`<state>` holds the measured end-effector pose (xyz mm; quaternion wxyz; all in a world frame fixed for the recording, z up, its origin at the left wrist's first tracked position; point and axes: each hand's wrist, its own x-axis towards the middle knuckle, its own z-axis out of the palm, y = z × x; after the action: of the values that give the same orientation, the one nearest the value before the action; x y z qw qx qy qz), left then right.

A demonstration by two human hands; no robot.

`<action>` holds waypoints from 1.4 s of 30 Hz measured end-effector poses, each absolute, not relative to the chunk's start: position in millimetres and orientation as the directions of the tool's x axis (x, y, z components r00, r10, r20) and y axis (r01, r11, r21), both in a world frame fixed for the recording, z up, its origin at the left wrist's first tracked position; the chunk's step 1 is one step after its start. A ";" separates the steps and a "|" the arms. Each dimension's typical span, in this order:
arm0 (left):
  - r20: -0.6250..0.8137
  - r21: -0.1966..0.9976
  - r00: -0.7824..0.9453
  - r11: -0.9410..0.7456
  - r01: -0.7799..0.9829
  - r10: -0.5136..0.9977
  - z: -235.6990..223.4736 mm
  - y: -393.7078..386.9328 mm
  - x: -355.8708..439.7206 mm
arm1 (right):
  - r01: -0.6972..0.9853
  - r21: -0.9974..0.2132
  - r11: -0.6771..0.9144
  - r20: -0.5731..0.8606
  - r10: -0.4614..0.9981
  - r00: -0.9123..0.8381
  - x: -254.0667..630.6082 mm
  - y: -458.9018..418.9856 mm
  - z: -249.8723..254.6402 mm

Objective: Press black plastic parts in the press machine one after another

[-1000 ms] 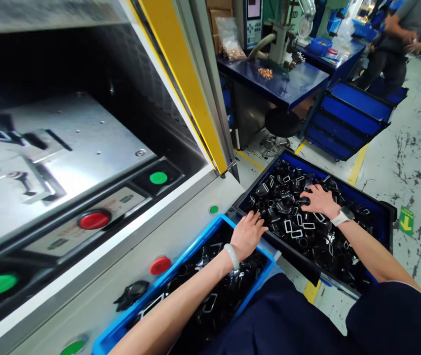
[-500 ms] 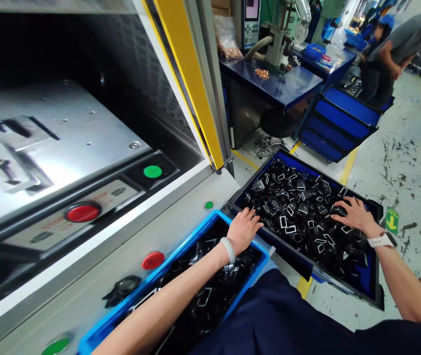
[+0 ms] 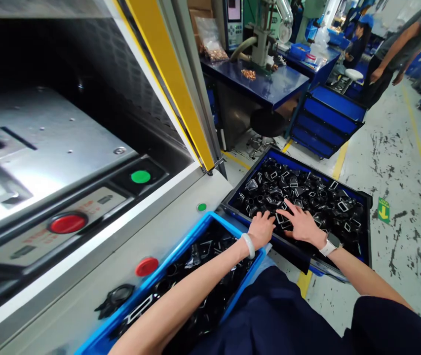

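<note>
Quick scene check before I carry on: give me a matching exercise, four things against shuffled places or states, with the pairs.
1. Left hand
2. Right hand
3. Dark blue tray
4. Loose black part

A. Holds the black parts under the right hand
B. White-strapped watch at its wrist
C. On the machine ledge, beside the light blue bin
D. Pale bangle at its wrist

Pairs: 1-D; 2-B; 3-A; 4-C
</note>
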<state>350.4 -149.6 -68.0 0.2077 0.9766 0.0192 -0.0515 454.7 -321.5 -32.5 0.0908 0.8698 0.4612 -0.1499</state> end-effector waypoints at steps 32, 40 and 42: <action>0.040 0.536 0.996 -0.843 0.047 0.081 57.7 -79.2 252.5 | 0.906 -0.138 -0.401 -0.019 0.915 0.402 519.3 -215.6 -23.1; 0.114 0.742 0.515 -0.417 0.524 0.850 52.2 -58.2 59.0 | 0.935 -0.212 -0.286 0.032 0.954 0.299 552.4 -167.7 -82.8; 0.077 0.786 0.413 -0.310 0.536 0.908 43.0 -72.0 44.1 | 0.931 -0.201 -0.304 0.043 0.947 0.319 561.8 -175.9 -82.3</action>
<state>44.1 -72.0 43.0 0.3496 0.7644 0.4720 0.2661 561.8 -175.9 -82.3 -0.0946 0.8065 0.5821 -0.0414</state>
